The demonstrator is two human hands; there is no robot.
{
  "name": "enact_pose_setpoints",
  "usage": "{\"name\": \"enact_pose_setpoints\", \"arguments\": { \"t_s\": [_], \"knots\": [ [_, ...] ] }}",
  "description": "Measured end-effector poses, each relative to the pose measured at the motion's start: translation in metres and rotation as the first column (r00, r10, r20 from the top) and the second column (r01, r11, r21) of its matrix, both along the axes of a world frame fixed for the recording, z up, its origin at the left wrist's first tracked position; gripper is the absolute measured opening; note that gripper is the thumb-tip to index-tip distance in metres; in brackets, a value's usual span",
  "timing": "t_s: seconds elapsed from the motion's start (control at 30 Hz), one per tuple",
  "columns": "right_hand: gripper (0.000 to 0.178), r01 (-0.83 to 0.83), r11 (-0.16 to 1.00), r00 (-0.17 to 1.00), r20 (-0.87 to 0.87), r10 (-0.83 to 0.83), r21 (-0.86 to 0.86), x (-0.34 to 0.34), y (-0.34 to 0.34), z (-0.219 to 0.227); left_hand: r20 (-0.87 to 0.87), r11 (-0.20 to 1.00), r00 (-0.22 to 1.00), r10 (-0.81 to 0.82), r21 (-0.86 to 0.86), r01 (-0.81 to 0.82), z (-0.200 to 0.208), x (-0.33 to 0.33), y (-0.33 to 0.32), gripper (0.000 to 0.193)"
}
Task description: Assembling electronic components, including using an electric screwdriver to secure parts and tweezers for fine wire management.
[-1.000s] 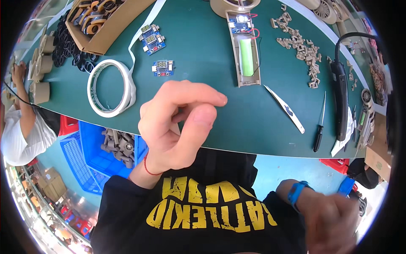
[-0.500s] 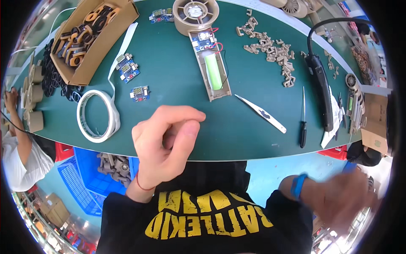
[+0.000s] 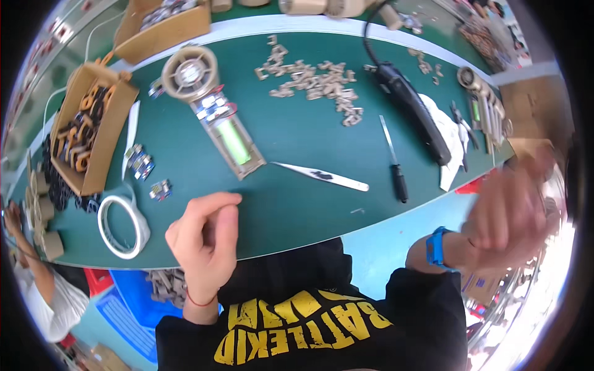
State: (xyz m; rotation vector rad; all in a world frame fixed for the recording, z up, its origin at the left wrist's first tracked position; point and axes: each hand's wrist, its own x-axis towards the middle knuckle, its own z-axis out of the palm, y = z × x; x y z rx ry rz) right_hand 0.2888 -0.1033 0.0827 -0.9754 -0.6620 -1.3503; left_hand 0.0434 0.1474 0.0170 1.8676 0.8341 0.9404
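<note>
My left hand (image 3: 205, 242) hovers at the table's near edge, its fingers curled in with the thumb beside the bent index finger; nothing shows in it. Beyond it lies an opened fan housing (image 3: 238, 162) of beige plastic, a round fan (image 3: 187, 73) at its far end. A green battery cell (image 3: 234, 141) and a blue circuit board (image 3: 213, 107) with red wires sit inside the handle. White tweezers (image 3: 328, 177) rest just right of the handle. Off the table's right end, my right hand (image 3: 504, 207) is smeared by motion, so its fingers and any contents cannot be made out.
Right of centre are a screwdriver (image 3: 399, 176), a black corded tool (image 3: 413, 114) and small beige plastic parts (image 3: 318, 80). At left stand a roll of white tape (image 3: 141, 232), loose circuit boards (image 3: 141, 164) and a carton of orange-and-black rings (image 3: 114, 133). A co-worker's arm (image 3: 34, 250) reaches in far left.
The view has turned rightward, so the table's things appear farther left. My left hand keeps its curled shape. My right hand stays off the right end, still blurred.
</note>
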Motion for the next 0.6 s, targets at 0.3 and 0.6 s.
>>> {"name": "enact_pose_setpoints", "arguments": {
  "t_s": [0.3, 0.6],
  "knots": [
    [0.048, -0.299, 0.951, 0.94, 0.144, 0.308, -0.081, -0.006, 0.008, -0.003, -0.04, 1.0, 0.999, 0.002, -0.01, -0.002, 0.002, 0.002, -0.005, 0.009],
    [0.045, -0.592, 0.803, 0.804, 0.13, 0.58, 0.076, -0.011, 0.015, 0.029, -0.06, 0.999, 0.997, -0.038, 0.027, 0.039, 0.005, 0.009, -0.01, 0.011]
  ]
}}
